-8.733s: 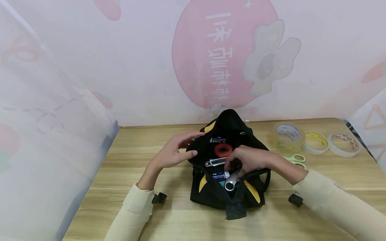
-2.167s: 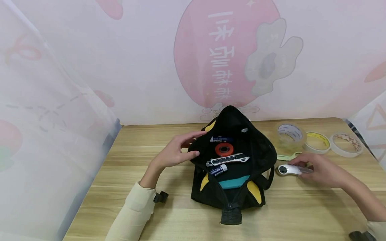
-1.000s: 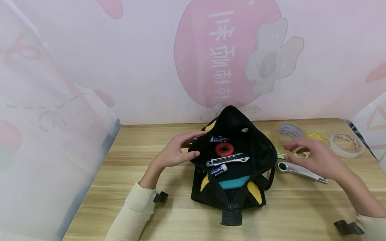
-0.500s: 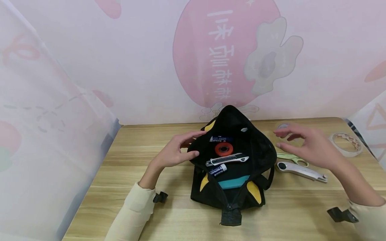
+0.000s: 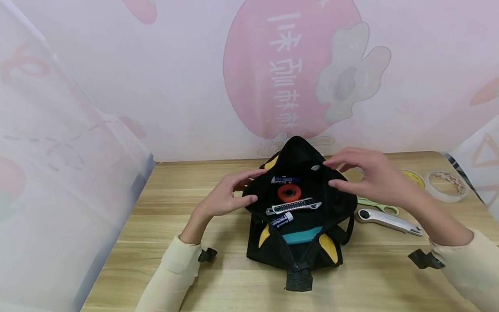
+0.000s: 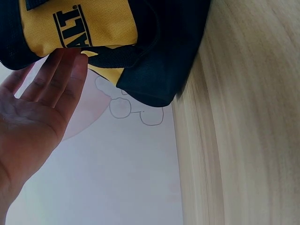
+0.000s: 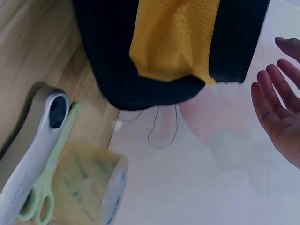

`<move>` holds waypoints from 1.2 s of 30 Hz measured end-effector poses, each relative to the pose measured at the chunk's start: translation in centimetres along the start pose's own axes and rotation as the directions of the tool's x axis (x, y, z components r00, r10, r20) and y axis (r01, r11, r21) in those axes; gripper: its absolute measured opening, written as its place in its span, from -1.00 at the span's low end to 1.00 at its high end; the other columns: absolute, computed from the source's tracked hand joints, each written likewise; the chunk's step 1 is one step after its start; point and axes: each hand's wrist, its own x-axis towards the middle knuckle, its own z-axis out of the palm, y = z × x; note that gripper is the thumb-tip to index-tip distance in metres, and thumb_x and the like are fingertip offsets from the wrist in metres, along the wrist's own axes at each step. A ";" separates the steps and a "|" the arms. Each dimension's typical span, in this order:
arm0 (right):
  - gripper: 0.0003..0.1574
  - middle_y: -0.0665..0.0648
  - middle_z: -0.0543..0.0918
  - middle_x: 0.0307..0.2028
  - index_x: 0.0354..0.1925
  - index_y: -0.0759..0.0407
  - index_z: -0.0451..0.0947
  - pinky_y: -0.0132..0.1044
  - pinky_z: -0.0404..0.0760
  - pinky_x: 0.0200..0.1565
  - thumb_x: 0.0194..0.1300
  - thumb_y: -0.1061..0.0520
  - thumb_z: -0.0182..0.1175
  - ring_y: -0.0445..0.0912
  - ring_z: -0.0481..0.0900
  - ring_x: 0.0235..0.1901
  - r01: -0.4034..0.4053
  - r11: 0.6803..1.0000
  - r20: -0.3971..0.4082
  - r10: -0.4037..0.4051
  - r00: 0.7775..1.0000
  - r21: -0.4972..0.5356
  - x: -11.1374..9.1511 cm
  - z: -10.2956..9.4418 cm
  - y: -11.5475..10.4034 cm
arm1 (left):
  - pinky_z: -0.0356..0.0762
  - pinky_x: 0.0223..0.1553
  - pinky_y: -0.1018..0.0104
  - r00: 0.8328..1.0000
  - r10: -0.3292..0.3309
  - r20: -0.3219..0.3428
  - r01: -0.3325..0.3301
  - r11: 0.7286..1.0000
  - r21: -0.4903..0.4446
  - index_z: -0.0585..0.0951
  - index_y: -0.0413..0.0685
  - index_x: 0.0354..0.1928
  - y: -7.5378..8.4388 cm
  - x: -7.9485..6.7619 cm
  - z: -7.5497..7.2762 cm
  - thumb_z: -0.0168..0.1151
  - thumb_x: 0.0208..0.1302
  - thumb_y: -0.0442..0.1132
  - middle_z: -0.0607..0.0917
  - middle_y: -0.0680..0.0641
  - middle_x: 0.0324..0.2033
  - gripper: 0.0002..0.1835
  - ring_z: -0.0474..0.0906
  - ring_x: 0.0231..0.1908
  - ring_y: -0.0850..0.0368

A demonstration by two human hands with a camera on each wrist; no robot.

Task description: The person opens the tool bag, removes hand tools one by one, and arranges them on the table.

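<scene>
A black tool bag (image 5: 269,256) with yellow panels stands unzipped on the table. My left hand (image 5: 231,193) touches its left rim with extended fingers; in the left wrist view, its fingertips pass behind the yellow panel (image 6: 101,23). My right hand (image 5: 372,175), fingers spread and holding nothing, hovers by the right rim. Inside the bag lie a silver-and-black utility knife (image 5: 294,206), a red ring-shaped item (image 5: 289,193), a dark blue tube with a white cap (image 5: 282,220), another dark blue item (image 5: 286,180) and a teal item (image 5: 302,236).
Right of the bag lie a large silver box cutter (image 5: 390,221) and light green scissors (image 5: 380,204). Behind my right hand stand a wide clear tape roll (image 7: 89,183), mostly hidden in the head view, a yellow-cored roll (image 5: 415,177) and another tape roll (image 5: 446,198). A printed cloth backs the table.
My right hand took the silver box cutter out of the bag, laid it beside the scissors, let go and moved left to the bag's right rim. My left hand has stayed at the left rim.
</scene>
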 end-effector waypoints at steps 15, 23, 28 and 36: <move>-0.49 0.04 0.75 0.13 0.24 0.07 0.70 -0.08 0.77 0.09 0.34 0.11 0.48 -0.09 0.73 0.04 -0.064 0.997 0.379 0.047 0.924 0.034 5.6 5.0 -0.6 | 0.68 0.25 -0.20 1.000 0.004 0.005 -0.004 1.000 0.000 0.40 0.01 0.60 0.8 -0.1 -0.3 0.33 0.37 -0.26 0.57 -0.11 0.47 -0.24 0.71 0.22 -0.11; -0.42 0.14 0.73 0.17 0.29 0.14 0.66 -0.02 0.75 0.12 0.35 0.08 0.49 -0.03 0.71 0.05 -0.092 0.996 0.495 0.083 0.865 -0.006 7.0 7.3 -0.4 | 0.72 0.22 -0.11 1.000 0.023 0.017 -0.024 0.999 0.035 0.37 -0.03 0.61 1.5 -0.4 -0.5 0.35 0.32 -0.28 0.52 -0.11 0.51 -0.20 0.69 0.25 -0.11; -0.42 0.18 0.72 0.18 0.28 0.22 0.64 -0.01 0.73 0.18 0.35 0.11 0.47 0.01 0.70 0.11 -0.103 0.995 0.537 0.093 0.838 -0.012 7.2 8.6 -0.1 | 0.74 0.18 -0.10 0.999 0.039 0.018 -0.040 0.998 0.055 0.38 -0.04 0.61 2.0 -0.5 -0.6 0.38 0.30 -0.25 0.52 -0.10 0.51 -0.18 0.68 0.24 -0.11; -0.41 0.21 0.70 0.20 0.29 0.23 0.64 0.04 0.72 0.20 0.35 0.11 0.47 0.10 0.69 0.17 -0.146 0.988 0.577 0.142 0.804 -0.039 7.0 9.8 0.5 | 0.74 0.17 -0.02 1.000 0.027 0.016 -0.029 0.991 0.128 0.37 0.05 0.62 2.6 -0.6 -0.4 0.43 0.32 -0.19 0.53 -0.07 0.50 -0.16 0.66 0.27 -0.09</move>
